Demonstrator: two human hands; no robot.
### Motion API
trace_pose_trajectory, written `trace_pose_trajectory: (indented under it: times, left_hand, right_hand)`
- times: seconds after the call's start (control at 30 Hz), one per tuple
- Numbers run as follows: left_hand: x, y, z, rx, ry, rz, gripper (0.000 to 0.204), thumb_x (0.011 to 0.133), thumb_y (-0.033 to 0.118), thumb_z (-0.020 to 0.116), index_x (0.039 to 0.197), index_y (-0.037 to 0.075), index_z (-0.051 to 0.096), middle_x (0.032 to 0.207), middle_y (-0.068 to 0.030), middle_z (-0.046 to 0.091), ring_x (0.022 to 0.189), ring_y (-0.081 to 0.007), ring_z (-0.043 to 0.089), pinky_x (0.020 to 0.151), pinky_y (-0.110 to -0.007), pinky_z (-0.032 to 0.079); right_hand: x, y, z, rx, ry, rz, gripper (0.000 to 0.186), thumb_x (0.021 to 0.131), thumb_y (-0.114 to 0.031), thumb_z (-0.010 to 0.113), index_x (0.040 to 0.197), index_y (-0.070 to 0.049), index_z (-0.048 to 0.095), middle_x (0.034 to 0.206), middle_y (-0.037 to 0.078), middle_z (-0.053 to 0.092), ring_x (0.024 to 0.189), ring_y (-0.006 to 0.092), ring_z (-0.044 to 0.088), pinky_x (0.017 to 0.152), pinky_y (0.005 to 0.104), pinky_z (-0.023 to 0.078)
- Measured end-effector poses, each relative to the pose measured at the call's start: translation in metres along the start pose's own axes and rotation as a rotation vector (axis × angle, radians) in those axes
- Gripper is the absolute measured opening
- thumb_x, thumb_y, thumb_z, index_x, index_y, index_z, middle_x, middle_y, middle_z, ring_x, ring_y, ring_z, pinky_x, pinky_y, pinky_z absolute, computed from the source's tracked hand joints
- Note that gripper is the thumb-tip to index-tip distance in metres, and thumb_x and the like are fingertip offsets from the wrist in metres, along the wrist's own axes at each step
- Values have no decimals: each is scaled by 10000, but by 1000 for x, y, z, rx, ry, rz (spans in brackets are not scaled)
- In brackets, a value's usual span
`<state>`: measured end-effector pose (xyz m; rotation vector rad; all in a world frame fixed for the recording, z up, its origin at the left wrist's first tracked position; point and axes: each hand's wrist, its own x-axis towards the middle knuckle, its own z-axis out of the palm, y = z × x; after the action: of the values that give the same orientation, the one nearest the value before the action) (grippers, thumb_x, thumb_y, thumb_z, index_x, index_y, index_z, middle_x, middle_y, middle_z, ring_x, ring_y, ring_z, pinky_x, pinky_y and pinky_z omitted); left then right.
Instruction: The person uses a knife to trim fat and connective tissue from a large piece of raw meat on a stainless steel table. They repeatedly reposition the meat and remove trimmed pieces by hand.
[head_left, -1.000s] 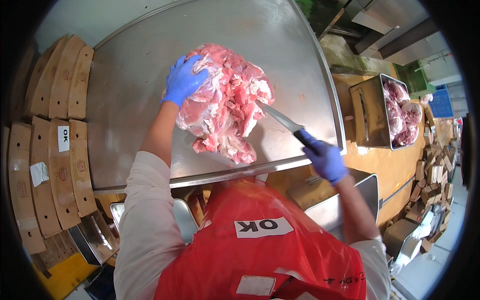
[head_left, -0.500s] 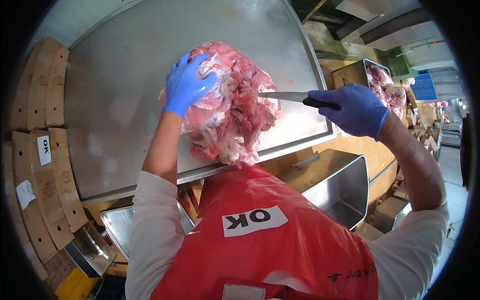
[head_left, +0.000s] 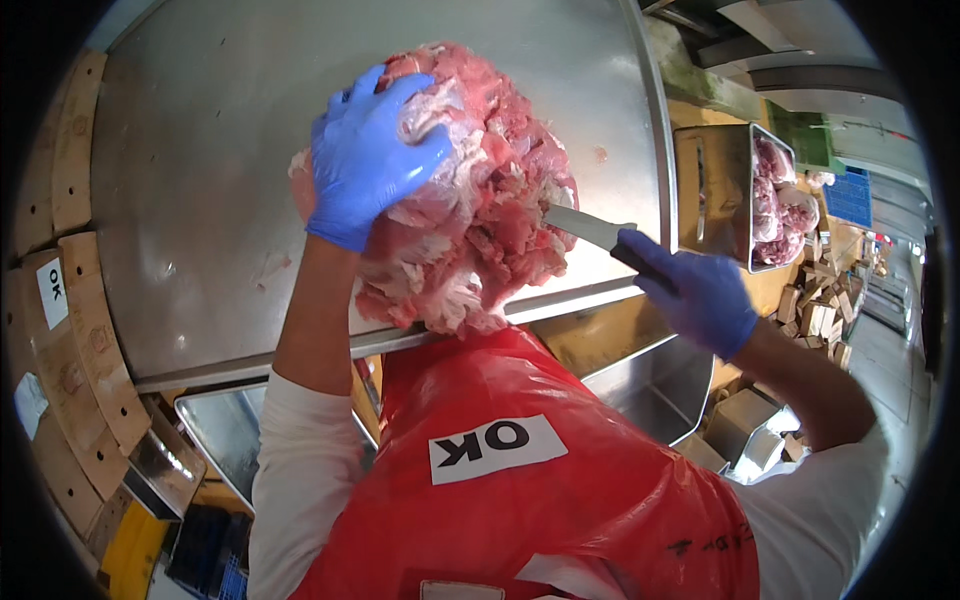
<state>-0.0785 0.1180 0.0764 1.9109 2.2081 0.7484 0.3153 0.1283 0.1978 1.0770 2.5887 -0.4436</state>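
Meat (head_left: 475, 190) on bench (head_left: 210, 210), at near edge by apron (head_left: 520, 505). Left hand (head_left: 375, 155) spread over it; right hand (head_left: 705, 295) gripping knife (head_left: 592, 228), blade at meat's right side. Slick fat could make blade skid toward left hand; weak hold, meat slips off.

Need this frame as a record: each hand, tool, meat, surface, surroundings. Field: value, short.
left hand: blue glove, fingers spread on the meat
right hand: blue glove, closed around the handle of the knife
knife: tip at the meat's right side; depth unclear
meat: one large, ragged pink mass, near the front edge of the table
table: bare metal
left: brown cartons
right: metal tub holding more meat
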Motion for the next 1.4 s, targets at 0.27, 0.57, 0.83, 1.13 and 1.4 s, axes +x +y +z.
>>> trace_pose_trajectory:
  times: [0.27,0.57,0.83,1.13,1.4]
  left_hand:
    - [22,-2,-26,126,-65,-2,554,877,452,801,1407,310,723,1535,-120,624,1350,-391,620,1148,-532,496]
    - [36,5,-27,185,-78,-26,576,902,466,790,1448,308,699,1598,-140,591,1423,-394,584,1204,-521,460]
    - [34,8,-29,27,-56,-41,515,913,345,830,1399,213,728,1471,-115,685,1329,-359,666,1133,-457,535]
    - [37,13,-27,157,-3,-13,512,913,334,852,1391,193,736,1405,-113,724,1271,-359,703,1079,-439,571]
    - [32,-16,-18,74,35,-99,565,908,451,824,1427,247,727,1413,-131,723,1279,-372,697,1105,-464,556]
  right_hand:
    - [-5,18,138,374,415,-26,630,979,-272,816,1578,-303,624,720,117,654,549,294,657,541,425,550]
    - [0,8,222,630,586,-13,596,980,-242,824,1549,-242,648,803,128,719,629,320,724,595,436,596]
    - [20,-11,289,833,735,-83,650,963,-203,831,1571,-196,599,1155,158,795,889,341,809,760,426,663]
    - [40,-34,330,854,815,16,633,1005,-295,783,1600,-225,578,1006,164,762,804,379,768,704,472,633]
    - [20,-17,283,840,663,57,662,1031,-311,759,1648,-240,529,1012,181,768,786,378,770,689,462,620]
